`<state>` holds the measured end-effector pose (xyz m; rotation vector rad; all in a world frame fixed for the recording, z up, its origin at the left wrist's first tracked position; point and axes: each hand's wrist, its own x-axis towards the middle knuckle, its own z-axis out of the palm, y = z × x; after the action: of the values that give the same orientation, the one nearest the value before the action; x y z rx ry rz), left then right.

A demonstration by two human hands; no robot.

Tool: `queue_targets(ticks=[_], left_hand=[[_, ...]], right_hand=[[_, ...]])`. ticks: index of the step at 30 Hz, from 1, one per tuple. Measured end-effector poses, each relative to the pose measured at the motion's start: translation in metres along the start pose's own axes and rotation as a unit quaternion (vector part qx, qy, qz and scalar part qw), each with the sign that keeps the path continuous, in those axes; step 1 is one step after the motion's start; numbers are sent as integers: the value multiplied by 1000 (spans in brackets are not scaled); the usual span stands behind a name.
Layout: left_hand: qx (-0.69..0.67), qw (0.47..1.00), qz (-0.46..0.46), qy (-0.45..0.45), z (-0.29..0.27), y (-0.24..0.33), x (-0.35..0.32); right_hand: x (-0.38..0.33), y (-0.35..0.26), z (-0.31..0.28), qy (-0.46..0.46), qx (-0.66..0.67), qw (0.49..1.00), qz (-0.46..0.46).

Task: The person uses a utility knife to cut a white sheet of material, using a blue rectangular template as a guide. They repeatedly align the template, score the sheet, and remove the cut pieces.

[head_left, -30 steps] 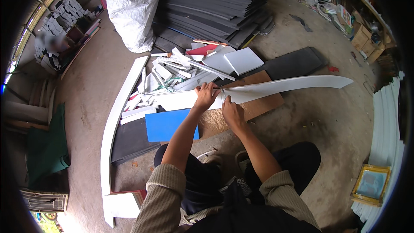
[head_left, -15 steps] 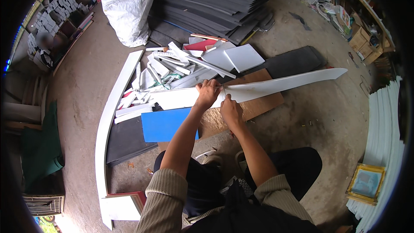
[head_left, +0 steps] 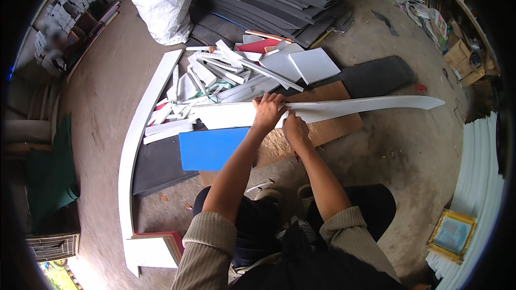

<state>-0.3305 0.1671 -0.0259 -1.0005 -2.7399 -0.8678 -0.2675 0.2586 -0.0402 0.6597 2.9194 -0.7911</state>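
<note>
White foam-board strip [head_left: 322, 108], long & tapered: lies across a brown board [head_left: 328, 129] on the concrete floor [head_left: 398, 182], long axis running L–R, pointed end far to the right.
Left hand [head_left: 267, 111]: fingers curled over the strip's top edge near mid-length, closed on it.
Right hand [head_left: 294, 128]: just beside the left, on the near edge of the strip, pressing/pinching; whether it holds a tool can't be told.
Relation: most of the free length extends rightward from both hands; right hand is nearer that end, left hand nearer the wide end.
Nearby: blue panel [head_left: 212, 147] left of forearms; heap of white offcuts [head_left: 236, 75] behind; stacked dark sheets [head_left: 279, 0]; white sack [head_left: 164, 0]; curved white strip [head_left: 141, 129] at left.
</note>
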Motion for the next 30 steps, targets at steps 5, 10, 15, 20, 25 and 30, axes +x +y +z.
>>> queue_targets(ticks=[5, 10, 15, 20, 25, 30], left_hand=[[25, 1000, 0, -2, 4, -2, 5], [52, 998, 4, -30, 4, -6, 8], [43, 999, 12, -30, 4, -12, 16], [38, 999, 24, -27, 5, -15, 15], [43, 998, 39, -20, 4, -11, 13], [56, 998, 41, -10, 7, -19, 13]], right_hand=[[1, -2, -11, -35, -14, 999, 31], [-13, -11, -25, -56, -34, 997, 32], [-2, -5, -7, -37, -57, 998, -2], [10, 10, 25, -49, -66, 997, 8], [10, 46, 74, -95, -66, 992, 53], [-9, 61, 100, -48, -36, 998, 12]])
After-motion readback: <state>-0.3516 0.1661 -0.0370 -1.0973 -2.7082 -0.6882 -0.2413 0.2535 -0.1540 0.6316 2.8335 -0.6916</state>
